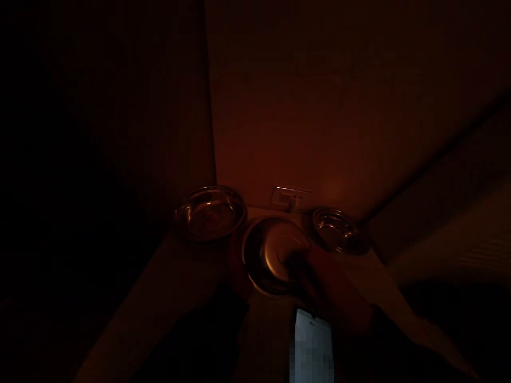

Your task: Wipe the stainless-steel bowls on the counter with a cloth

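Observation:
In very dim reddish light, a round metal bowl [275,239] sits in the middle of the table, its shiny inside facing me. My left hand [238,263] is at the bowl's left rim and seems to grip it; most of its fingers are lost in shadow. From the right, my right hand [329,274] reaches over the rim, fingers pointing down into the bowl. Those fingertips are dark and blurred, so whether they hold anything does not show. Dark sleeves cover both forearms.
A wide metal dish [211,234] stands at the back left, a smaller metal dish [339,239] at the back right. Behind the bowl is a wall socket plate [285,198]. A lit phone [313,346] lies near me on the narrow wooden table [263,340].

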`<state>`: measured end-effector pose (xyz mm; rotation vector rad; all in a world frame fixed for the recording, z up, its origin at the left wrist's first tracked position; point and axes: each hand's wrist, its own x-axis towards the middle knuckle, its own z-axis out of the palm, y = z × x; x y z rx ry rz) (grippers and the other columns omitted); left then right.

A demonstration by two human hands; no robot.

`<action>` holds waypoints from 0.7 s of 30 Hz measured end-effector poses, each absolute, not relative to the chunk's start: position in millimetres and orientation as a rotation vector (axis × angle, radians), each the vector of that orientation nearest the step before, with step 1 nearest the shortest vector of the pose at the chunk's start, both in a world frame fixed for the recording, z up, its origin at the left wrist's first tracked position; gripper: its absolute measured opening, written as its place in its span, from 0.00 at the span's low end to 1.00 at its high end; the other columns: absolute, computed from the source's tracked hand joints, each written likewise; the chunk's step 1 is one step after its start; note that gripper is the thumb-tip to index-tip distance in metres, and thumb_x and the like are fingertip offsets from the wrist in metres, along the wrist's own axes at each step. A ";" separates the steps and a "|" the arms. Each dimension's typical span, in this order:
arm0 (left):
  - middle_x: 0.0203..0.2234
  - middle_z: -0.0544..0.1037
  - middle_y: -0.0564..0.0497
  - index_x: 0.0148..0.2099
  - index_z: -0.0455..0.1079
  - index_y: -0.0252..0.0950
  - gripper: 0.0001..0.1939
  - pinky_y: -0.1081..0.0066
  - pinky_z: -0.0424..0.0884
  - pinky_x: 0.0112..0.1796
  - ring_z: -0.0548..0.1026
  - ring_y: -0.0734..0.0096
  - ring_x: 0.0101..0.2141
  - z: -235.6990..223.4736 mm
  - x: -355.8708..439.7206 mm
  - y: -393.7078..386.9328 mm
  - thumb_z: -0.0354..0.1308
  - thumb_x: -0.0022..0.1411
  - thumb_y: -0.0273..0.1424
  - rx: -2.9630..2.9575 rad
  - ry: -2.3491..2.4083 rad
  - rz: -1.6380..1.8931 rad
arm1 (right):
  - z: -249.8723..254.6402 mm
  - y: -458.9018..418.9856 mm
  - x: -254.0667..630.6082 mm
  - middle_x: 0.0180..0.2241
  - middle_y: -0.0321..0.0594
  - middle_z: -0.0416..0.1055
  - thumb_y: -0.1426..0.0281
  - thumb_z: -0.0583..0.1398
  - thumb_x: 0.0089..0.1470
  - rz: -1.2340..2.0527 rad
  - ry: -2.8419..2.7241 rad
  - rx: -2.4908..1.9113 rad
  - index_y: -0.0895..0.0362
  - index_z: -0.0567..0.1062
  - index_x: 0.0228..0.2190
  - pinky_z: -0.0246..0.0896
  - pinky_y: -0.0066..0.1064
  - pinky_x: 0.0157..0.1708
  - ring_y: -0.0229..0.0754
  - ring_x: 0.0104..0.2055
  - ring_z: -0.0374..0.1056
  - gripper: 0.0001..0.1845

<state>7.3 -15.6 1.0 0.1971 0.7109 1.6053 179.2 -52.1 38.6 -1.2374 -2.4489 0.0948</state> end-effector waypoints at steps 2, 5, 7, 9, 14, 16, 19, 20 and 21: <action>0.34 0.81 0.49 0.39 0.76 0.34 0.19 0.64 0.70 0.46 0.78 0.64 0.39 3.5 7.3 -14.4 0.46 0.63 0.38 0.167 0.669 1.576 | 36.3 -59.0 164.3 0.36 0.45 0.69 0.74 0.53 0.58 0.007 -2.486 -1.193 0.58 0.67 0.39 0.56 0.37 0.35 0.46 0.37 0.63 0.06; 0.34 0.81 0.49 0.36 0.76 0.34 0.20 0.65 0.69 0.47 0.77 0.65 0.39 4.8 6.6 -12.3 0.43 0.64 0.37 0.147 0.684 1.581 | 33.1 -58.2 139.8 0.36 0.45 0.70 0.74 0.55 0.56 -0.220 -2.525 -1.125 0.58 0.69 0.35 0.54 0.38 0.37 0.47 0.38 0.62 0.04; 0.34 0.81 0.49 0.36 0.75 0.34 0.19 0.65 0.67 0.48 0.77 0.64 0.41 2.5 5.6 -11.5 0.44 0.63 0.37 0.143 0.709 1.590 | 32.4 -52.1 126.8 0.34 0.45 0.70 0.74 0.56 0.55 -0.325 -2.541 -1.090 0.58 0.69 0.33 0.53 0.38 0.36 0.48 0.38 0.62 0.02; 0.36 0.81 0.50 0.38 0.75 0.36 0.15 0.66 0.66 0.50 0.75 0.64 0.44 -0.8 4.4 -12.1 0.47 0.62 0.34 0.170 0.743 1.641 | 34.2 -43.6 117.8 0.33 0.44 0.69 0.73 0.57 0.54 -0.345 -2.549 -1.083 0.58 0.69 0.33 0.52 0.37 0.36 0.47 0.37 0.62 0.02; 0.37 0.81 0.50 0.37 0.76 0.37 0.13 0.65 0.68 0.49 0.75 0.62 0.45 0.2 3.8 -16.4 0.49 0.61 0.31 0.262 0.775 1.676 | 46.5 -12.8 112.2 0.35 0.45 0.70 0.71 0.54 0.57 -0.202 -2.455 -1.175 0.59 0.68 0.35 0.54 0.36 0.36 0.47 0.38 0.63 0.04; 0.35 0.81 0.47 0.35 0.76 0.36 0.15 0.64 0.69 0.47 0.76 0.60 0.43 3.8 4.7 -16.2 0.48 0.62 0.33 0.262 0.761 1.625 | 49.5 3.6 118.5 0.34 0.46 0.70 0.69 0.53 0.59 -0.158 -2.358 -1.271 0.58 0.68 0.33 0.54 0.36 0.35 0.47 0.36 0.63 0.06; 0.36 0.81 0.47 0.38 0.76 0.36 0.17 0.64 0.69 0.48 0.76 0.61 0.44 6.1 6.7 -14.9 0.47 0.63 0.37 0.277 0.764 1.632 | 48.1 25.1 137.6 0.32 0.45 0.69 0.67 0.52 0.60 -0.112 -2.223 -1.343 0.57 0.66 0.32 0.55 0.34 0.32 0.45 0.34 0.64 0.08; 0.36 0.81 0.47 0.39 0.76 0.36 0.17 0.64 0.68 0.49 0.76 0.61 0.44 5.4 7.2 -14.8 0.47 0.63 0.38 0.281 0.766 1.640 | 46.4 29.4 144.9 0.31 0.44 0.69 0.67 0.51 0.60 -0.103 -2.194 -1.353 0.57 0.66 0.32 0.56 0.33 0.32 0.45 0.33 0.64 0.08; 0.37 0.81 0.47 0.40 0.75 0.36 0.17 0.64 0.67 0.49 0.75 0.61 0.45 4.0 7.7 -15.0 0.48 0.62 0.39 0.280 0.778 1.650 | 44.5 31.5 151.7 0.31 0.44 0.69 0.66 0.50 0.61 -0.101 -2.169 -1.360 0.56 0.65 0.33 0.56 0.33 0.31 0.45 0.33 0.64 0.08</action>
